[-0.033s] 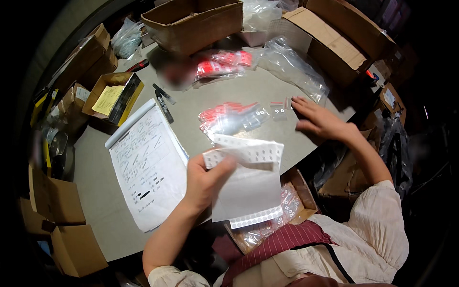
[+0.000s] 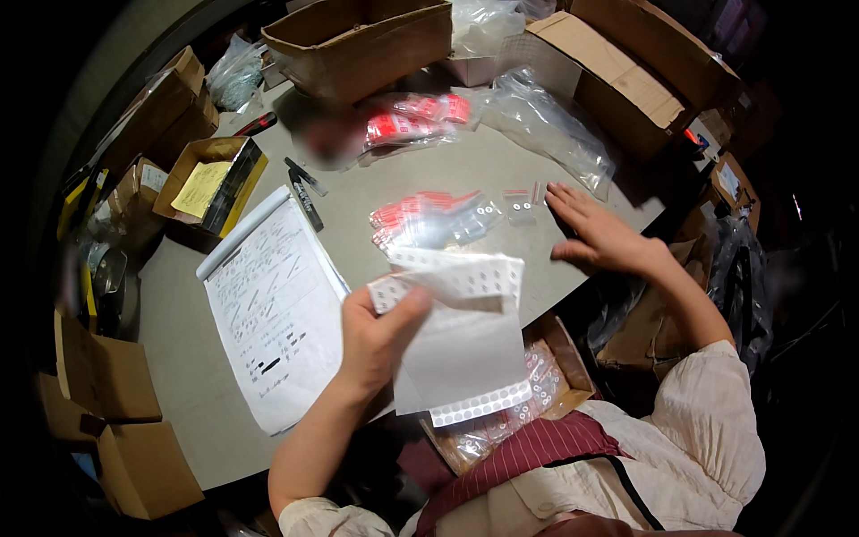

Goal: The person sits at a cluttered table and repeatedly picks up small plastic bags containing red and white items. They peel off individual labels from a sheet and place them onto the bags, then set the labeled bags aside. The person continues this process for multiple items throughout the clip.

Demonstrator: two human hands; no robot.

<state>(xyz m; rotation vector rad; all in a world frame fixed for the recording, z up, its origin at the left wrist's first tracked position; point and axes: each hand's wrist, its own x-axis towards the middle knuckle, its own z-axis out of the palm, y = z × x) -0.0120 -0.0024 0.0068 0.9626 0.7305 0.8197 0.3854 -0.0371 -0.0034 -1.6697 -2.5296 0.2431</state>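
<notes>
Pinched between the thumb and fingers of my left hand [image 2: 383, 327] is a folded sheet of small round stickers [image 2: 461, 349], its white backing toward me and its printed dots along the top. My right hand [image 2: 598, 228] lies open on the table at the right, fingers stretched out. Right by its fingertips are small clear zip bags [image 2: 519, 208] with red top strips and round white labels. A fanned pile of similar zip bags [image 2: 438, 219] lies just beyond the sticker sheet. Another strip of dot stickers [image 2: 479, 405] hangs below the sheet.
A handwritten notepad [image 2: 273, 313] lies left of my left hand, with black markers [image 2: 304, 197] above it. Red-printed bag packs [image 2: 412, 121] and a clear plastic bag [image 2: 546, 121] lie farther back. Cardboard boxes [image 2: 358, 49] ring the table; a box of labelled bags [image 2: 546, 380] sits at my lap.
My left hand and the sticker sheet have shifted slightly to the left. The right hand stays nearly where it was.
</notes>
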